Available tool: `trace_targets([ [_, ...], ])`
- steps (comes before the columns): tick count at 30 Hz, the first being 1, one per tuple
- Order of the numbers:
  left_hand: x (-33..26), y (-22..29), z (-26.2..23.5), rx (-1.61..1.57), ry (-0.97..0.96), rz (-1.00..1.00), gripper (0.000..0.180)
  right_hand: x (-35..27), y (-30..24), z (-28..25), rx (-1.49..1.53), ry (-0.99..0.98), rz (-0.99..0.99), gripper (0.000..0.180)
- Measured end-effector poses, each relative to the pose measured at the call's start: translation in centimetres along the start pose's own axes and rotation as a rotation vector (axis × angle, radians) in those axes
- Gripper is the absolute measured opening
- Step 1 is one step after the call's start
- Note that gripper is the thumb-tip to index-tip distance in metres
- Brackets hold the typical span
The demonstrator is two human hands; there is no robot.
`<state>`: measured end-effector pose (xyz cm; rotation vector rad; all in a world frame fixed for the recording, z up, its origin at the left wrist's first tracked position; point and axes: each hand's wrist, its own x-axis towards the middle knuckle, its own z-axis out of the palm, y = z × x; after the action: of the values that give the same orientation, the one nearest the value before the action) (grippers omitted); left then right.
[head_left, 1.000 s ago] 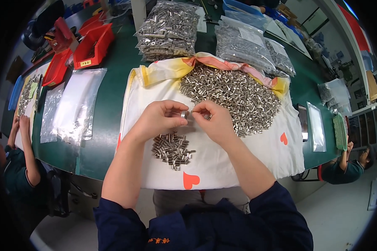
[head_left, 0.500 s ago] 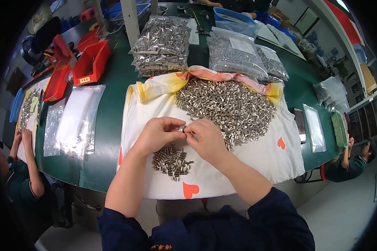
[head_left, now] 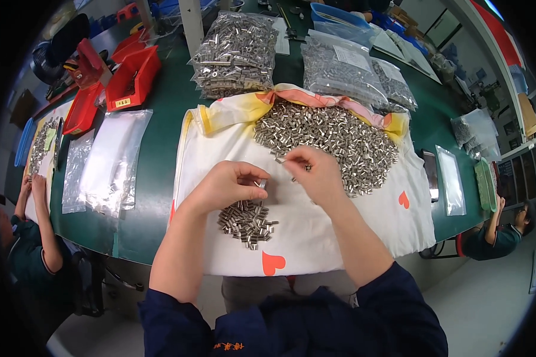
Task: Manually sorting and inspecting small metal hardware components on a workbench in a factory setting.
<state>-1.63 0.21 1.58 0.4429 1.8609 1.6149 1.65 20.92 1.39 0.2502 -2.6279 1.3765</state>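
A small shiny metal piece (head_left: 262, 185) sits between the thumb and fingers of my left hand (head_left: 223, 187); its exact shape is too small to make out. Below that hand lies a small heap of short metal cylinders (head_left: 244, 225). My right hand (head_left: 317, 174) is at the near left edge of a large pile of similar metal cylinders (head_left: 339, 143). Its fingers are bent and pressed together, and whatever they hold is hidden or too small to name. Both heaps rest on a white cloth (head_left: 315, 250) with red hearts.
Clear bags of metal parts (head_left: 235, 56) and another bag (head_left: 342, 68) stand behind the cloth. Empty plastic bags (head_left: 113, 160) and red bins (head_left: 131, 77) are at left. A phone (head_left: 430, 172) lies right. Co-workers sit at both sides.
My right hand has drawn away from my left hand, moving right and up to the large pile's edge. The left hand keeps its metal piece. The whole view has shifted slightly.
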Motion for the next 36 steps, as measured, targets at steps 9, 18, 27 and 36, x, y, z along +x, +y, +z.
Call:
trace_targets([
  [9, -0.4, 0.1, 0.2, 0.180, -0.065, 0.012, 0.031, 0.1, 1.7, 1.0, -0.487, 0.142, -0.209, 0.005],
  [18, -0.3, 0.7, 0.0, 0.211, -0.077, -0.002, 0.030, 0.4, 1.6, 1.8, -0.614, 0.177, -0.228, 0.005],
  [27, 0.1, -0.4, 0.2, 0.068, 0.017, -0.016, 0.032, -0.5, -0.4, 1.5, -0.016, 0.013, -0.007, 0.008],
  [36, 0.9, -1.5, 0.1, -0.174, 0.113, 0.079, 0.032, -1.2, -0.9, 2.2, 0.305, -0.012, -0.029, 0.011],
])
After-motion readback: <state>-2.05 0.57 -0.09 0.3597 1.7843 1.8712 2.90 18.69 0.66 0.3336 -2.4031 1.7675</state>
